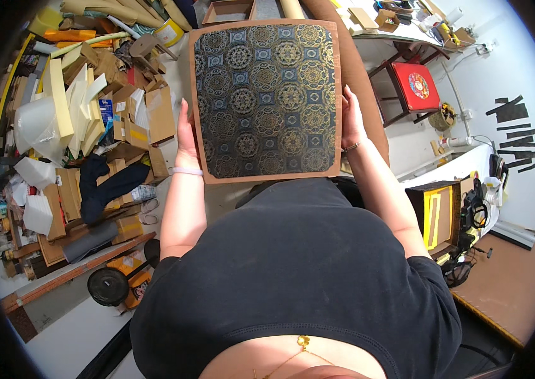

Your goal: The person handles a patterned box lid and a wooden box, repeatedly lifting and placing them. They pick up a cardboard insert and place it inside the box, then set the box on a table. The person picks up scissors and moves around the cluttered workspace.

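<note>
Panel (337, 63), patterned cloth (266, 104) covering most of its face, hangs before the torso (286, 265); fingers of left hand (188, 140) and right hand (353, 124) clasp opposite edges. Brown border (242, 179) uncovered, underside beyond my sight.

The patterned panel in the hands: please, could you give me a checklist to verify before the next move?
1. Left hand at the panel's left edge: ok.
2. Right hand at its right edge: ok.
3. Top face of the patterned panel free of loose things: ok.
4. Brown border visible on all four sides: ok.
5. Underside free of damage: cannot tell, hidden.
6. Red-seated chair apart from the panel: ok.
</note>
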Action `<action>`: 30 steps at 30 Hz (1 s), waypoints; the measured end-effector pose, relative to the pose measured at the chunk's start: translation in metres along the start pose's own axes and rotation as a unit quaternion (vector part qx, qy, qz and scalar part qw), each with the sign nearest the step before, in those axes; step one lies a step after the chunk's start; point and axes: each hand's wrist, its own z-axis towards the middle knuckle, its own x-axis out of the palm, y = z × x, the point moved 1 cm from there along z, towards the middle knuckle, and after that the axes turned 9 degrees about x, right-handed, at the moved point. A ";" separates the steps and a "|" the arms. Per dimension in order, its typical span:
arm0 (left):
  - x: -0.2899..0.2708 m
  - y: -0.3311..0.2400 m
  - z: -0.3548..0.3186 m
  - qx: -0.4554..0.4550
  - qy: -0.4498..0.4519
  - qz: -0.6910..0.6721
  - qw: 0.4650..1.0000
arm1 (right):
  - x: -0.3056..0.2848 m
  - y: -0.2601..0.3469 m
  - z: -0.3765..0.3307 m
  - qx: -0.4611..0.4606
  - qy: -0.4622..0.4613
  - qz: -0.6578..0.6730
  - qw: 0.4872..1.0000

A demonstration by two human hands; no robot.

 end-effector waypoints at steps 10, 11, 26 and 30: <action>-0.024 0.011 0.019 0.034 -0.017 0.097 0.995 | -0.011 0.010 0.008 -0.040 -0.014 -0.061 0.997; -0.029 0.010 0.015 0.039 -0.032 0.127 0.991 | -0.009 0.010 0.005 -0.050 -0.023 -0.070 0.996; -0.063 0.012 -0.011 0.052 -0.050 0.258 0.963 | -0.049 0.020 -0.021 0.010 0.098 -0.261 0.960; -0.046 0.016 -0.022 0.036 -0.058 0.262 0.963 | -0.064 0.016 -0.016 0.020 0.134 -0.225 0.965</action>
